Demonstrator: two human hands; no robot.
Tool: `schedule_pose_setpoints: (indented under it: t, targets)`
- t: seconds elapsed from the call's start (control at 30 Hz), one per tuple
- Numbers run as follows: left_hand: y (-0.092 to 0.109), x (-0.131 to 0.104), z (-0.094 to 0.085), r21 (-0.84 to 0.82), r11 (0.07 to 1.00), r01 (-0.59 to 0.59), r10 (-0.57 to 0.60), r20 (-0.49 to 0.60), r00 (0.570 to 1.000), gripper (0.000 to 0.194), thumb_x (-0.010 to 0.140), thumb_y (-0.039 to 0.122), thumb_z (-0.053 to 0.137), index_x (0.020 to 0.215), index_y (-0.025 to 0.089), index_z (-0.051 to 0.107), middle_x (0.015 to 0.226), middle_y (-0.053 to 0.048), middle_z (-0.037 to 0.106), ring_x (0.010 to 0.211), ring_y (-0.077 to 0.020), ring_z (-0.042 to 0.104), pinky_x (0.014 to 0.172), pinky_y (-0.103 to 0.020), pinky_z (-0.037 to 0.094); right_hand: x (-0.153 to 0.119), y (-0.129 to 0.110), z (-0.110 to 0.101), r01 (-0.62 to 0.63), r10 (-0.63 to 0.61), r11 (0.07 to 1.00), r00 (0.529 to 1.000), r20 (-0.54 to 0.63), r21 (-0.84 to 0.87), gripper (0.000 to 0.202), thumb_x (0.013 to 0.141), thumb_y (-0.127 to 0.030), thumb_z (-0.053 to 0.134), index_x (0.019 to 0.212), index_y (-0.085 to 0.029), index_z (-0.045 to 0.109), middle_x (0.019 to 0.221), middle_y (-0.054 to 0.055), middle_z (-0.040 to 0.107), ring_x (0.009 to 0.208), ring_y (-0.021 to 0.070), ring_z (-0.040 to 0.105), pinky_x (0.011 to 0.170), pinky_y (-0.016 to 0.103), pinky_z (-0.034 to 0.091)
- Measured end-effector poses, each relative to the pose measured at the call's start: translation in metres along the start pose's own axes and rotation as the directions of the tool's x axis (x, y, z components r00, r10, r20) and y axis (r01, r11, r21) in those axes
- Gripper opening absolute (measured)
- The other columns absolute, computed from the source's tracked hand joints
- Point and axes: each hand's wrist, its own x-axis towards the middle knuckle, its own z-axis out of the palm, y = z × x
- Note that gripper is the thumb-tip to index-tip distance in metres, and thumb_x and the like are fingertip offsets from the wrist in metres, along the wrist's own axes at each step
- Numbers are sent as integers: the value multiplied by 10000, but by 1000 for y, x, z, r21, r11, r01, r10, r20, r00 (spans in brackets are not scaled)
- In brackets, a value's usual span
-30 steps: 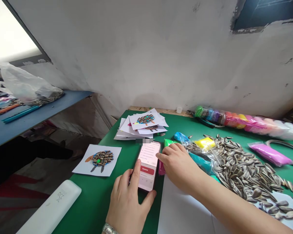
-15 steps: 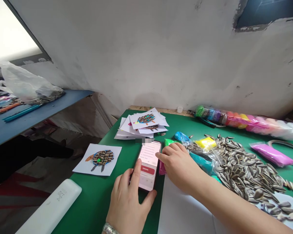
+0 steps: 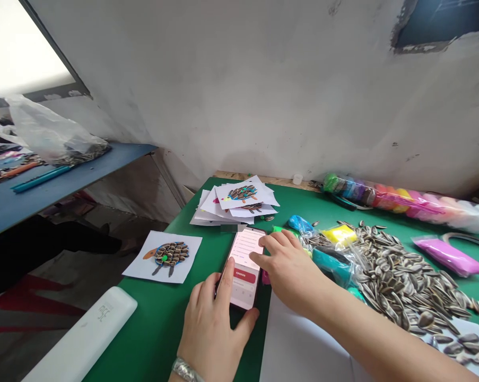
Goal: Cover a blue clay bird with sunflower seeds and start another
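Both hands work on one lit smartphone with a white and red screen [image 3: 245,267], which lies on the green table [image 3: 159,318]. My left hand [image 3: 215,326] grips its lower end between thumb and fingers. My right hand [image 3: 289,268] is loosely open and holds nothing; its fingers touch the screen. One white card with a seed picture [image 3: 163,256] lies left of the phone, one pile of striped sunflower seeds [image 3: 398,276] right.
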Motion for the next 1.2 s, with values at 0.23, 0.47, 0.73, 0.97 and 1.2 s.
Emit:
schedule_pose_setpoints:
  t: [0.23, 0.47, 0.73, 0.97, 1.2]
  targets:
    - [-1, -1, 1, 10, 1000, -7, 7, -7, 1000, 737, 780, 410, 591, 1440, 307, 279, 1107, -86, 578, 1009, -293, 524, 859, -468, 470, -2, 3, -3, -29, 31, 997, 999, -34, 74, 386, 791, -83, 528, 1101, -276, 650, 1024, 84, 557, 999, 242, 441, 914, 408, 311]
    - [-1, -1, 0, 6, 1000, -10, 10, -9, 1000, 697, 793, 425, 572, 1427, 295, 314, 1109, -88, 579, 1000, -294, 530, 846, -460, 469, -12, 5, -8, -26, 32, 995, 997, -63, 96, 403, 780, -47, 517, 1083, -269, 661, 974, 80, 565, 956, 228, 448, 911, 398, 310]
    - [0, -1, 1, -3, 1000, -20, 20, -7, 1000, 737, 788, 429, 581, 1445, 295, 274, 1105, -92, 572, 983, -285, 532, 845, -456, 472, -17, 0, -3, -6, 9, 997, 999, -48, 73, 347, 796, -86, 513, 1039, -282, 665, 992, 68, 551, 965, 235, 440, 935, 421, 296]
    - [0, -1, 0, 6, 1000, -22, 22, -9, 1000, 761, 784, 409, 591, 1452, 318, 239, 1097, -86, 568, 983, -287, 527, 834, -456, 476, -16, -2, 0, 16, -16, 999, 1000, -13, 43, 355, 764, -71, 523, 1014, -275, 672, 984, 70, 558, 955, 239, 446, 950, 446, 290]
    - [0, -1, -1, -11, 1000, -13, 14, 15, 1000, 740, 801, 430, 563, 1455, 294, 244, 1113, -95, 564, 987, -285, 514, 847, -460, 464, -21, 8, -17, -19, 26, 999, 987, -158, 48, 416, 724, -29, 547, 1038, -272, 672, 1026, 67, 575, 975, 236, 460, 956, 442, 320]
